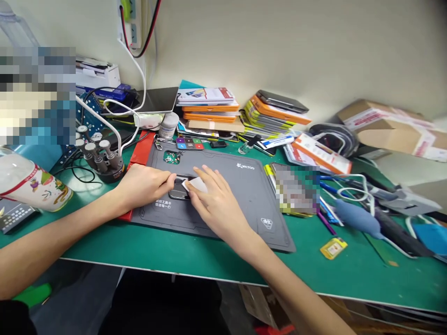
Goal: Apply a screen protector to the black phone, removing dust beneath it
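Observation:
A dark smartphone (179,191) with a glossy surface lies on the grey work mat (240,204), partly covered by my hands. My left hand (145,186) is closed, its fingertips and thumb at the phone's left end, gripping that edge. Over the phone's right part, my right hand (216,200) presses a small white wipe (198,184) down with its thumb side, the other fingers stretched forward. Whether the white piece is cloth or paper I cannot tell. Small screws and parts lie in the mat's recessed tray (172,157) beyond my left hand.
A screwdriver stand (108,170) and a patterned cup (38,186) are at the left. Stacked boxes (209,100) line the wall. To the right lie a blue air blower (358,216), a yellow-labelled small item (334,248), cables and a cardboard box (391,128).

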Tool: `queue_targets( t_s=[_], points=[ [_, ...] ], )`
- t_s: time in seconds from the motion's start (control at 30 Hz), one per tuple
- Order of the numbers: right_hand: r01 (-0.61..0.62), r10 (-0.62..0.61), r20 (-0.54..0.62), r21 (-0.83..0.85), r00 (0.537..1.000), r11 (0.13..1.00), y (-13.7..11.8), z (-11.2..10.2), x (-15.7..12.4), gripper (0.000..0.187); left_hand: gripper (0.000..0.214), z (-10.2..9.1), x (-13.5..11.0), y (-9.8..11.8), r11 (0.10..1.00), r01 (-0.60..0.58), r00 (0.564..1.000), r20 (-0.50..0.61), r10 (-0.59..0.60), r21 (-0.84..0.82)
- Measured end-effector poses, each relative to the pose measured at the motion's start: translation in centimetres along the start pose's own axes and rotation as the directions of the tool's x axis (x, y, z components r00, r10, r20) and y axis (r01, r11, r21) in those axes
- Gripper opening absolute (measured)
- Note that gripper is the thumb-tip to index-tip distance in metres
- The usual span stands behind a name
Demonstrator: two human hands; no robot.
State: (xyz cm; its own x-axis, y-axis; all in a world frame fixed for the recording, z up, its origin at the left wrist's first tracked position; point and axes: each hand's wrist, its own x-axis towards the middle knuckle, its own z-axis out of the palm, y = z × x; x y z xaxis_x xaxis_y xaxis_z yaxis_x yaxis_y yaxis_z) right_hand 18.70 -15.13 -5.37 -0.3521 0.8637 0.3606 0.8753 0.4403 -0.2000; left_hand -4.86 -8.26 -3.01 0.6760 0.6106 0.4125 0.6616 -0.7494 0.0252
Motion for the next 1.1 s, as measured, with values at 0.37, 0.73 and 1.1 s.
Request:
queue_targets(
  t_s=[0.37,0.73,1.1],
  points=[
    [0.066,-0.067,-0.029,-0.051,0.997,0.997,0.4,0.1,-0.9,0.039,0.056,0.4,0.0,0.7,0.987,0.156,0.984,0.081,-0.159,0.042],
    [0.149,-0.150,-0.048,-0.016,0.988,0.989,-1.1,1.0,2.0,0.039,0.058,-0.5,0.0,0.5,0.979,0.178,0.965,0.176,-0.194,0.100],
    [-0.040,0.036,-0.060,-0.059,0.998,0.997,5.7,-1.2,-4.1,0.039,0.065,-0.2,0.2,0.4,0.974,0.194,0.958,0.191,-0.213,0.113]
  ],
)
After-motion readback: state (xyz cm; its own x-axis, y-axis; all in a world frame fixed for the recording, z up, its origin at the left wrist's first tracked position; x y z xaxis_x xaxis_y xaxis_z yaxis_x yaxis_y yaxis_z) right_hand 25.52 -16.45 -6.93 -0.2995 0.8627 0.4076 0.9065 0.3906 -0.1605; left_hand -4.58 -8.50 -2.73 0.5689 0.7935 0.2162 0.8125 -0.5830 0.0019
